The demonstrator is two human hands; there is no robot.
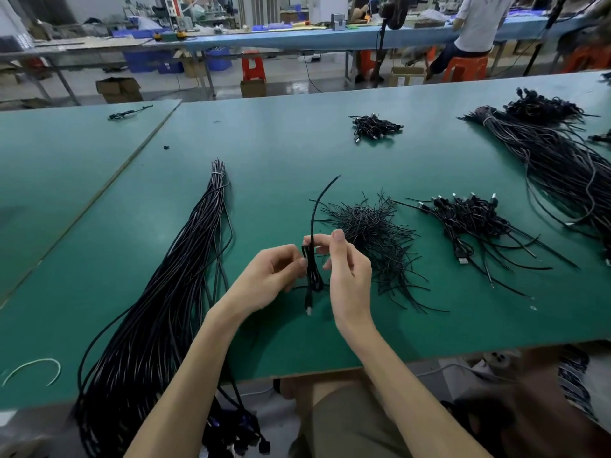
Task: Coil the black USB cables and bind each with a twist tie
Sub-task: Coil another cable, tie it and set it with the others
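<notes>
Midway over the green table (281,143), both hands pinch one folded black cable (312,272).

The left hand (274,276) curls its fingertips onto the cable's narrow glossy loops, and the right hand (347,269) nips their top between thumb and fingers; whether a tie sits in that grip is hidden. One thin end arcs stiffly upward, and a plug dangles below. Just right lies a bristly heap of short wiry ties (373,233), then coils (472,216) with metal plugs. A long, sleek bundle (185,276) at left spills off the near edge, its lower end blurred. A second mass of cables at far right is cut off by the frame.
</notes>
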